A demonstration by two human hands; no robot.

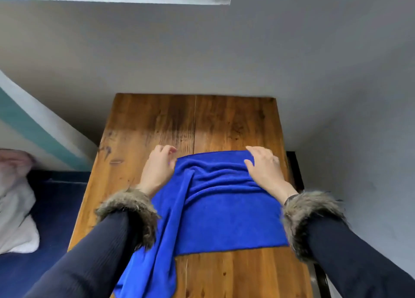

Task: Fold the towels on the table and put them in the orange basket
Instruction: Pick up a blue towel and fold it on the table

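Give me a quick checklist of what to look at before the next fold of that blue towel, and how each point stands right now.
1. Both hands on the far edge: ok. The left hand pinches the left corner and the right hand grips the right corner of the blue towel.
2. Cloth smooth: not ok, it is wrinkled between the hands.
3. Towel fully on the wooden table: not ok, its left part trails off the near edge.
4. Bare table beyond the towel: ok.
5. Orange basket located: cannot tell, it is not in view.
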